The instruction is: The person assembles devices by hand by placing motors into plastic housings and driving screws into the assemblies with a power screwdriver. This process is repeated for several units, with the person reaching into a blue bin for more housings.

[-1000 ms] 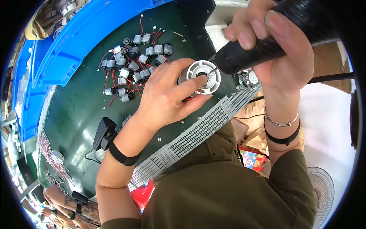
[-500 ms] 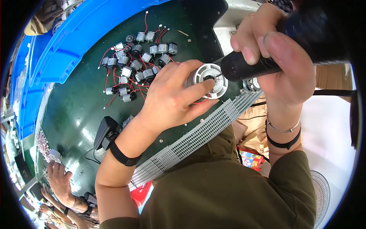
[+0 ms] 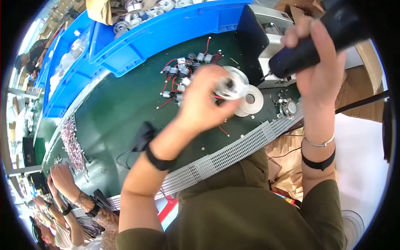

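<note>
My left hand [image 3: 196, 98] is closed on a white round plastic housing [image 3: 234, 88], lifted above the green table and smeared by motion. A short red wire shows beside its fingers. In my right hand [image 3: 318, 68] is a black electric screwdriver [image 3: 293, 58], its thin bit pointing down and left, apart from the housing. White ring-shaped parts [image 3: 255, 101] lie on the table just right of the housing. Beyond my left hand is a cluster of small silver motors [image 3: 182, 71] with red wires, partly hidden by that hand.
A long blue bin [image 3: 166, 39] holding white parts borders the far side. A black and white machine [image 3: 266, 39] stands at the far right. Loose screws surround a round metal part [image 3: 288, 109] near the perforated strip [image 3: 216, 153]. A co-worker's hand [image 3: 64, 179] is at left, near pinkish pieces [image 3: 74, 146].
The screwdriver bit has come away from the white housing, and my right hand has drawn back from it. My left hand has tilted and moved the housing; white rings now show beside it. The view has shifted.
</note>
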`<act>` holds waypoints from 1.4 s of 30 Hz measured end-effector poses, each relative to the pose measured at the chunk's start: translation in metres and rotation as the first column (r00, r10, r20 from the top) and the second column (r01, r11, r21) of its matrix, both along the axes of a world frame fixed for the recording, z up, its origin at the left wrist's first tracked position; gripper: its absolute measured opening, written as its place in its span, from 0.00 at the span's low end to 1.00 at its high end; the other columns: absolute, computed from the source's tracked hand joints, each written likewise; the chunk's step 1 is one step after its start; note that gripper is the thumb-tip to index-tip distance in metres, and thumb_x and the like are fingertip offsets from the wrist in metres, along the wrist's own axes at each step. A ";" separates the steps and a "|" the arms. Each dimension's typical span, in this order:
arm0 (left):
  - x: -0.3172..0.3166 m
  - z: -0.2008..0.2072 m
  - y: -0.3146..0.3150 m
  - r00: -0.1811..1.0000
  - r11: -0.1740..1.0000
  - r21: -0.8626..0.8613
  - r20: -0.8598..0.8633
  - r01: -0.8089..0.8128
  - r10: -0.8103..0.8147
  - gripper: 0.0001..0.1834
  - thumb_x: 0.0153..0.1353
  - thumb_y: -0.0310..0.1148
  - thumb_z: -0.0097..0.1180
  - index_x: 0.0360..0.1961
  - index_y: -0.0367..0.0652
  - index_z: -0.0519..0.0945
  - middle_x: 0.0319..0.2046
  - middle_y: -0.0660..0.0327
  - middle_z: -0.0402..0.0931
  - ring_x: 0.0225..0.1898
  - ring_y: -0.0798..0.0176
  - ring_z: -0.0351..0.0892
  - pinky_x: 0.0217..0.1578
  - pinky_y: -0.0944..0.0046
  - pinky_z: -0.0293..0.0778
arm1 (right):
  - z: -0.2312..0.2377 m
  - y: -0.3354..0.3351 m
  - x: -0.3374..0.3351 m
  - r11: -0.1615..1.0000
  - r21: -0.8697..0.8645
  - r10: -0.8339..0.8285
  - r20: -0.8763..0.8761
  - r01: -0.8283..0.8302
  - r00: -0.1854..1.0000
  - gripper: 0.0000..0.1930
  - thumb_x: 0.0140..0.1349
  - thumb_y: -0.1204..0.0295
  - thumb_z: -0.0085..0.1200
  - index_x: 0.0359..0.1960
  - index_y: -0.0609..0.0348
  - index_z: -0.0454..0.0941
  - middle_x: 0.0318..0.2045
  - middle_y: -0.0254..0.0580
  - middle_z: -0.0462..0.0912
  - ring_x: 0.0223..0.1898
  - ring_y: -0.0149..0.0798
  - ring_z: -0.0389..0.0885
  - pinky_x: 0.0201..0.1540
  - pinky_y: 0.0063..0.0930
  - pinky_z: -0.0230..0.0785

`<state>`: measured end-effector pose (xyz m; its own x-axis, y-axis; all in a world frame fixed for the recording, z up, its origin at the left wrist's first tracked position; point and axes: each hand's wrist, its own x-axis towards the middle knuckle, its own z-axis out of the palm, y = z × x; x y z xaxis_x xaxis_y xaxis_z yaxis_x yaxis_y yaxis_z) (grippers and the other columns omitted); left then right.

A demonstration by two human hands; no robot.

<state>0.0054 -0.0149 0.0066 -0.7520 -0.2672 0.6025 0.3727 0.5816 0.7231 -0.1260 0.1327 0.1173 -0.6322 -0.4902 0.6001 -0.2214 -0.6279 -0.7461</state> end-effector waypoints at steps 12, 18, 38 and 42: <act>0.222 0.044 -0.248 0.400 0.374 -0.811 0.191 -0.450 0.896 0.34 0.47 0.39 0.68 0.54 0.35 0.71 0.49 0.46 0.75 0.46 0.47 0.77 0.46 0.57 0.73 | -0.073 -0.105 0.020 0.548 0.549 0.223 -0.823 0.631 0.523 0.16 0.50 0.80 0.55 0.42 0.56 0.75 0.41 0.45 0.75 0.45 0.50 0.75 0.48 0.35 0.71; 0.038 0.134 -0.178 0.870 0.695 -0.650 0.105 -0.307 0.482 0.21 0.52 0.33 0.64 0.47 0.37 0.77 0.42 0.50 0.79 0.41 0.53 0.80 0.43 0.59 0.74 | -0.119 -0.145 -0.020 0.342 0.605 0.503 -0.764 0.719 0.404 0.10 0.51 0.75 0.51 0.36 0.54 0.78 0.32 0.39 0.77 0.42 0.43 0.78 0.44 0.38 0.72; -0.105 0.126 -0.188 0.931 0.962 -0.262 0.364 0.079 0.023 0.23 0.49 0.48 0.66 0.34 0.36 0.79 0.26 0.57 0.80 0.30 0.64 0.78 0.33 0.64 0.73 | -0.029 -0.037 0.068 0.801 0.579 0.354 -0.662 0.151 0.661 0.08 0.54 0.75 0.52 0.36 0.60 0.70 0.32 0.42 0.68 0.31 0.40 0.76 0.32 0.30 0.71; 0.002 0.094 -0.101 0.854 0.950 0.096 0.417 0.298 -0.311 0.31 0.43 0.42 0.72 0.47 0.40 0.73 0.39 0.58 0.75 0.40 0.66 0.75 0.40 0.64 0.72 | -0.020 0.011 0.064 0.754 0.648 0.379 -0.565 0.109 0.733 0.16 0.47 0.78 0.62 0.39 0.57 0.75 0.37 0.42 0.78 0.37 0.43 0.79 0.41 0.33 0.73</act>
<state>0.0074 -0.1157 0.1009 -0.9786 0.0053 0.2056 0.1842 0.4668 0.8650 -0.0616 0.1437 0.0976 -0.1137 -0.9314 0.3459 -0.7321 -0.1568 -0.6629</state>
